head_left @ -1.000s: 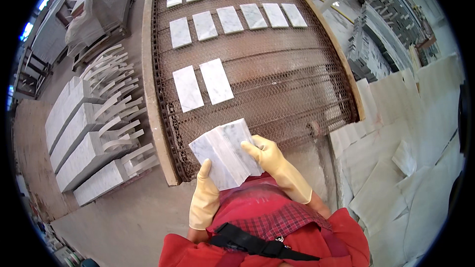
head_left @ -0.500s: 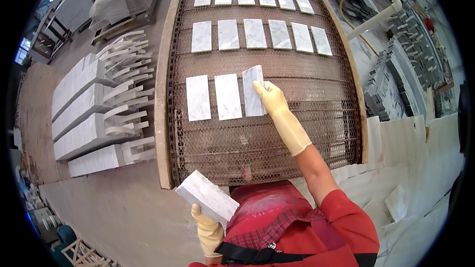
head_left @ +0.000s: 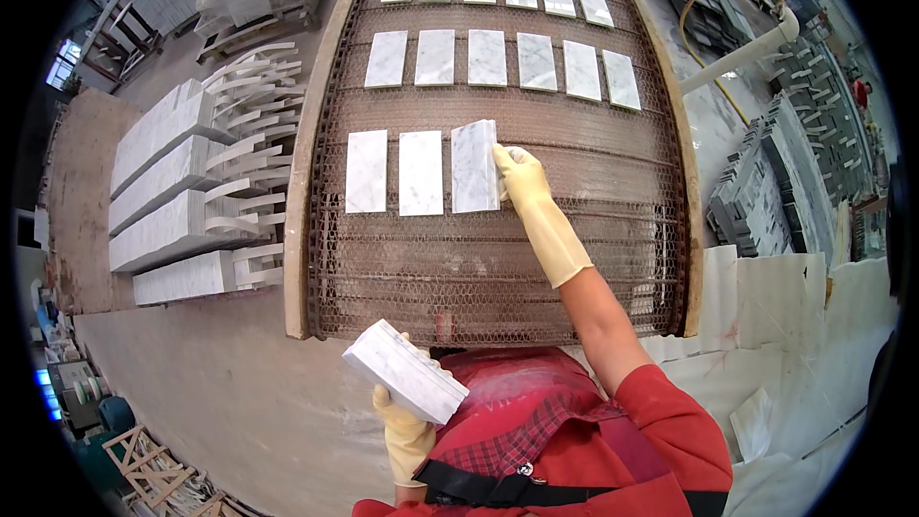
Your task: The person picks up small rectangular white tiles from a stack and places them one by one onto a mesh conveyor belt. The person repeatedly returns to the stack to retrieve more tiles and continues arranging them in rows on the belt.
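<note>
My right hand (head_left: 522, 175), in a pale yellow rubber glove, grips the right edge of a small stack of white marble tiles (head_left: 473, 168) with grey veins. That stack lies over the wire mesh belt (head_left: 479, 273), third from the left in the nearest row; whether it rests fully on the mesh I cannot tell. Beside it are two single tiles, the nearer one (head_left: 420, 173) and the leftmost one (head_left: 367, 172). Close to my body, my left hand (head_left: 407, 426), gloved alike, is closed round a thicker tilted stack of marble tiles (head_left: 406, 370).
Farther up the belt lie more rows of tiles (head_left: 486, 57). Wooden rails (head_left: 299, 258) edge both sides. Long stacks of pale slabs (head_left: 163, 187) with strips between them stand at left. Dark slabs (head_left: 756, 182) and a pale pipe (head_left: 742, 62) are at right.
The small stack under my right hand has turned flatter and squarer to the row. My right thumb has shifted to its edge. My left hand still holds its stack; the view has shifted slightly.
</note>
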Demonstrator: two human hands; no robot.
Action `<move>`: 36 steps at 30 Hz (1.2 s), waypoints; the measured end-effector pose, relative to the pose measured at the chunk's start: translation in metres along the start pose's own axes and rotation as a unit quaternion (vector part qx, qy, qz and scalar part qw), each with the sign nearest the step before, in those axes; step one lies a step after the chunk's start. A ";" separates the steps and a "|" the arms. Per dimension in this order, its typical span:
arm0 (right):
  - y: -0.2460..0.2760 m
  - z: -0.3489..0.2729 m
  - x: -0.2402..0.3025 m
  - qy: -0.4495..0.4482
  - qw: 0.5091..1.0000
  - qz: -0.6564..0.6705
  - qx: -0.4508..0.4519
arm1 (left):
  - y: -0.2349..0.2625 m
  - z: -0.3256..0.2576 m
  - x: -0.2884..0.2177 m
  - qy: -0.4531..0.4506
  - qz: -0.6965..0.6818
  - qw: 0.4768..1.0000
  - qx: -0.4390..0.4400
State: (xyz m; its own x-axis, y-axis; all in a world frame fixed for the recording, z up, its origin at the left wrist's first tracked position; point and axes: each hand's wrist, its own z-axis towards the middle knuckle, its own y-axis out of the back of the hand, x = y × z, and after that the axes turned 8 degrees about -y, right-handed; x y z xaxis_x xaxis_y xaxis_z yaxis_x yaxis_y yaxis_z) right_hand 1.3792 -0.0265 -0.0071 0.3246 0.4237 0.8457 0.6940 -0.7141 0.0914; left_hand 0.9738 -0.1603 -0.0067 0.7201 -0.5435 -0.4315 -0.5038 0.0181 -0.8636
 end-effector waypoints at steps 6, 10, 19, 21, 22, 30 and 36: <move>0.015 0.004 0.005 -0.011 0.997 -0.027 0.074 | -0.025 -0.005 0.025 -0.009 0.009 1.000 0.000; 0.024 0.011 0.002 0.009 0.996 -0.038 0.080 | -0.023 -0.017 0.036 0.001 0.002 1.000 0.000; 0.083 0.014 -0.005 0.058 0.992 -0.115 -0.015 | -0.012 -0.044 0.053 -0.016 -0.013 1.000 -0.011; 0.089 0.017 -0.003 0.054 0.990 -0.128 -0.014 | -0.016 -0.044 0.053 -0.015 0.007 1.000 -0.012; 0.092 0.018 -0.002 0.047 0.989 -0.138 -0.011 | -0.020 -0.043 0.053 -0.014 0.018 1.000 -0.013; 0.111 -0.083 0.026 0.099 0.931 -0.347 -0.051 | -0.030 -0.012 0.055 -0.025 0.018 0.998 0.045; 0.079 -0.216 -0.019 0.113 0.808 -0.384 0.432 | -0.052 0.019 0.057 0.007 0.061 0.994 0.087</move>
State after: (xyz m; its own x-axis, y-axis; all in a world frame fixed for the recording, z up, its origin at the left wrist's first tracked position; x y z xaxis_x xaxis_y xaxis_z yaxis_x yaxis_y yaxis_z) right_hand 1.2894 -0.2115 0.0975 -0.4735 0.3749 0.7970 0.8562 0.4081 0.3167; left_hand 1.0502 -0.1767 0.0087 0.6506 -0.5406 -0.5335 -0.4960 0.2295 -0.8374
